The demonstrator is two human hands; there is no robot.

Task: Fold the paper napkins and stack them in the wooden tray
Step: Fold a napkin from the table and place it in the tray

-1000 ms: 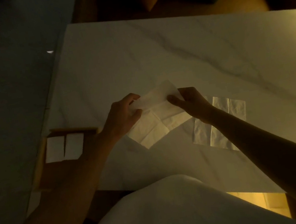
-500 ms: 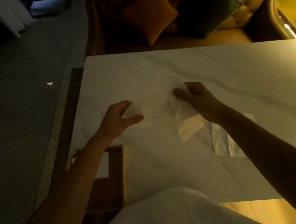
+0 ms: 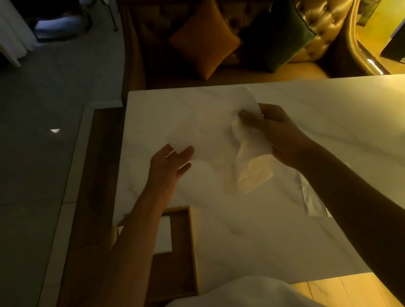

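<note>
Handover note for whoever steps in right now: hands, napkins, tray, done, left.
Right hand: pinching the top edge of an opened napkin, held up over the white table.
Left hand: fingers spread at the napkin's left edge; grip unclear.
Wooden tray: at the table's near-left corner, holding folded napkins, partly hidden by the left forearm.
Another napkin: flat on the table under the right forearm.
Done: some napkins already in the tray.
Left: fold the held napkin, stack it, then the flat one.
</note>
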